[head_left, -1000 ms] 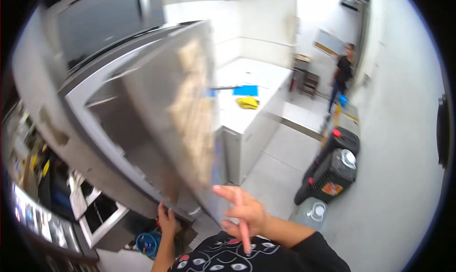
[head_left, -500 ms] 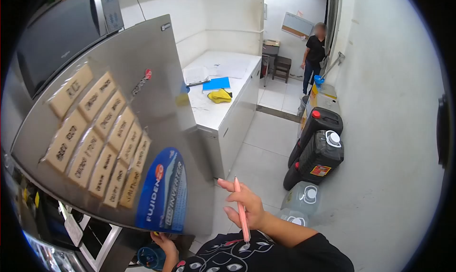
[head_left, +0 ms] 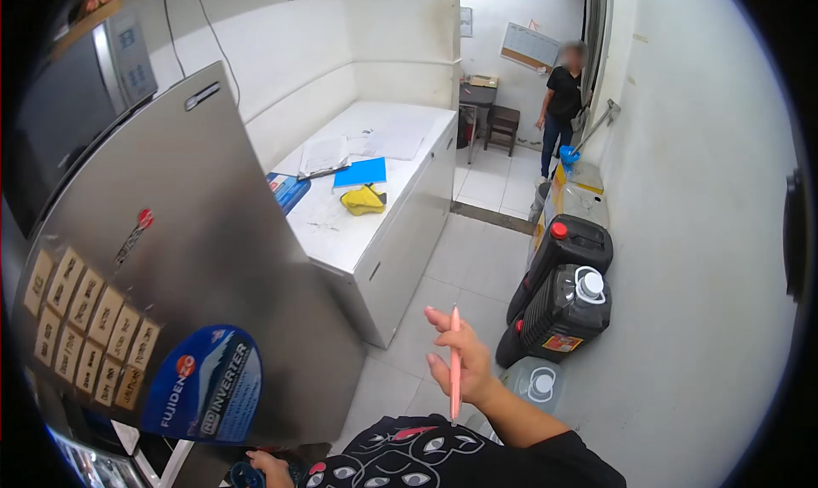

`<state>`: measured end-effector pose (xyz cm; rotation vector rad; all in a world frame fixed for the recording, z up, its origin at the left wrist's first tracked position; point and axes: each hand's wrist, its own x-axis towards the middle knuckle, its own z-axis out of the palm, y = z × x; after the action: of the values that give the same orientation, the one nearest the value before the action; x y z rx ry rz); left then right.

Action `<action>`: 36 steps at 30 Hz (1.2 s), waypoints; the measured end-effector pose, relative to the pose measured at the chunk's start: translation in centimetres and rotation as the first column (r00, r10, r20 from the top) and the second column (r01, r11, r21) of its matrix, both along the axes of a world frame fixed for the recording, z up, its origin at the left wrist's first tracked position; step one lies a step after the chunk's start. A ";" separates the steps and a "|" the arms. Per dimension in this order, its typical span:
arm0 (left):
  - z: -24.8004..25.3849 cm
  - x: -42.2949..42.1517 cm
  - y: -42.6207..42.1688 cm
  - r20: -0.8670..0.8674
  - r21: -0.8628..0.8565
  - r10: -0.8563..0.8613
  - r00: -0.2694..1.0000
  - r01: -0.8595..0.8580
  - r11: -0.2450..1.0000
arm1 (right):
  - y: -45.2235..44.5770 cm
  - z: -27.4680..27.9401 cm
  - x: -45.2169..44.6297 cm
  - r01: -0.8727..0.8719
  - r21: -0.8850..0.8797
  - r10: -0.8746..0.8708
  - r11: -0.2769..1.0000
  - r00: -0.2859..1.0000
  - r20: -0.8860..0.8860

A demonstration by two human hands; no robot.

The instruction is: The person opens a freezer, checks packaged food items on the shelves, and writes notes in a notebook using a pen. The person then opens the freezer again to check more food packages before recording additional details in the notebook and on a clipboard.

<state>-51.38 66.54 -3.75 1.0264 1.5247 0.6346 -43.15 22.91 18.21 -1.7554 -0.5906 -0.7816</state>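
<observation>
My right hand (head_left: 467,356) is raised in front of my chest, with a pink pen (head_left: 456,364) held upright in it. The thumb and some fingers stick out around the pen. Low at the bottom edge, my left hand (head_left: 271,467) is beneath the grey refrigerator door (head_left: 256,258), beside a blue round object (head_left: 247,475). Its fingers are mostly hidden, so its grip is unclear. The door carries handwritten tan labels (head_left: 89,326) under clear plastic and a blue brand sticker (head_left: 204,384).
A white chest-like counter (head_left: 409,232) bears a blue folder (head_left: 360,173), a yellow cloth (head_left: 364,200) and papers (head_left: 324,156). Black jugs (head_left: 558,313) and a clear jug (head_left: 532,386) line the right wall. A person (head_left: 562,105) stands in the far doorway.
The refrigerator door and its labels have shifted left and look smaller. The view has turned, moving the counter left. My left hand sits lower; my right still holds the pen.
</observation>
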 end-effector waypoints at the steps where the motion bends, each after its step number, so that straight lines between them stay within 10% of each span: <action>1: -0.9 0.0 -1.2 -0.051 -0.026 -0.061 0.997 0.060 0.998 | -1.7 -0.2 0.6 0.040 0.010 -0.040 0.999 0.999 0.015; 9: -10.8 8.2 -12.8 0.084 0.269 -0.621 0.779 0.582 0.767 | -13.1 -2.7 1.4 0.258 0.004 -0.258 0.966 0.965 -0.042; 15: -0.4 18.7 -24.1 -0.175 0.563 -0.891 0.419 0.785 0.259 | -17.3 -4.5 1.0 0.407 0.030 -0.403 0.913 0.910 -0.102; 22: 3.5 30.0 -29.9 -0.342 0.800 -0.910 0.233 0.580 -0.152 | -20.3 -6.3 3.7 0.567 0.036 -0.551 0.823 0.812 -0.191; 32: 7.5 50.6 -33.6 -0.562 0.803 -0.778 0.281 0.412 -0.431 | -23.5 -5.1 17.3 0.640 -0.070 -0.641 0.766 0.750 -0.164; 36: 9.5 57.1 -35.2 -0.713 0.559 -0.681 0.168 0.722 -0.407 | -24.5 -3.7 25.0 0.632 -0.096 -0.639 0.769 0.757 -0.139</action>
<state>5.71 31.32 5.78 2.6425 -0.1718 0.3361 -18.16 -1.58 14.52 -2.0621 0.1381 -1.0738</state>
